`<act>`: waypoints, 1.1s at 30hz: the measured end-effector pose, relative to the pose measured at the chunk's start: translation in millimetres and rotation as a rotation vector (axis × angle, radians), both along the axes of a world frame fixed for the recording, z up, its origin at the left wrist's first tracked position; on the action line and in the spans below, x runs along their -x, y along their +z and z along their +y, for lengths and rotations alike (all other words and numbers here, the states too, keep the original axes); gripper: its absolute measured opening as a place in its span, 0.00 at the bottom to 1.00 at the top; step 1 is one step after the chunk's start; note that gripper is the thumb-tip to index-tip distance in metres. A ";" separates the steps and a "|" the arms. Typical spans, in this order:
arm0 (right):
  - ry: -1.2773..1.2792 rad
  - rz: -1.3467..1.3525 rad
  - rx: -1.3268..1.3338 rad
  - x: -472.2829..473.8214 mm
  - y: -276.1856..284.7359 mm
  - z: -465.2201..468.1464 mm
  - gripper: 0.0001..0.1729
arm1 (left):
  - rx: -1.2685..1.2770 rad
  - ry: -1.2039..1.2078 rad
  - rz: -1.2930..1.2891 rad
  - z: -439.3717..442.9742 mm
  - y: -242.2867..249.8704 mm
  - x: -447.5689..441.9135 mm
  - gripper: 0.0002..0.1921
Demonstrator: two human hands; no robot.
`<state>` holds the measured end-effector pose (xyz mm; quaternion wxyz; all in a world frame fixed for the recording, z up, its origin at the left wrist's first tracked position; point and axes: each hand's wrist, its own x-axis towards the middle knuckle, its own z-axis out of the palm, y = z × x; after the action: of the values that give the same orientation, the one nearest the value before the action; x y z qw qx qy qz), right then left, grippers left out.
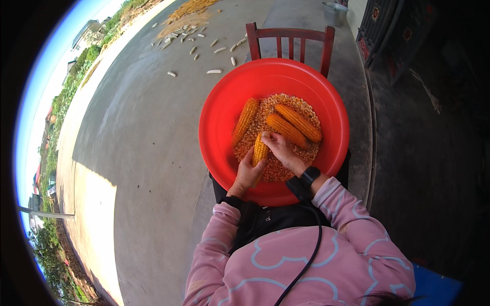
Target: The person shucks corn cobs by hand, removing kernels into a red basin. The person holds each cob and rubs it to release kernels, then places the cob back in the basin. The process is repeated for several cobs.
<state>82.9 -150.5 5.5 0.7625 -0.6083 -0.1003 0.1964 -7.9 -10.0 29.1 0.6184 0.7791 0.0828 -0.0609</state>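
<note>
My left hand (248, 171) grips an ear of yellow corn (260, 150) from below, over a wide red plastic basin (221, 103). At the ear's upper tip, the fingers of my right hand (280, 149) are pinched together; whether kernels are between them is hidden. Loose corn kernels (276, 173) cover the basin's bottom. One whole ear (246, 119) leans at the left side of the basin. Two more ears lie side by side at the right, an upper ear (299, 123) and a lower ear (286, 131) partly behind my right hand.
A dark red wooden chair (291, 33) stands just beyond the basin. Bare corn cobs (214, 71) are scattered over the concrete floor (153, 126), near a spread of yellow corn (191, 9). A metal bucket (335, 13) is at the far right. A black cable (316, 248) runs across my front.
</note>
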 end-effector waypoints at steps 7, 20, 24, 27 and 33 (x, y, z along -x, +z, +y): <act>0.099 0.255 -0.050 -1.3 14.4 -7.7 0.18 | 0.061 -0.020 -0.075 -4.3 9.0 2.2 0.33; 0.334 0.340 -0.251 -3.9 26.1 -23.2 0.13 | 0.270 -0.035 -0.001 2.1 15.8 3.7 0.32; 0.297 0.429 -0.307 -4.7 23.1 -21.9 0.14 | 0.130 0.002 -0.045 -3.2 18.0 3.5 0.32; 0.281 0.384 -0.247 -2.7 21.3 -18.7 0.15 | 0.132 0.032 0.013 -2.6 15.2 2.8 0.33; 0.202 0.120 -0.081 3.2 12.4 -7.1 0.16 | -0.019 0.046 -0.139 -4.6 2.8 -0.6 0.33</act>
<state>79.7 -157.6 17.9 0.7675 -0.5507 -0.1231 0.3040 -7.3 -14.7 31.9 0.6166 0.7851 0.0582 0.0085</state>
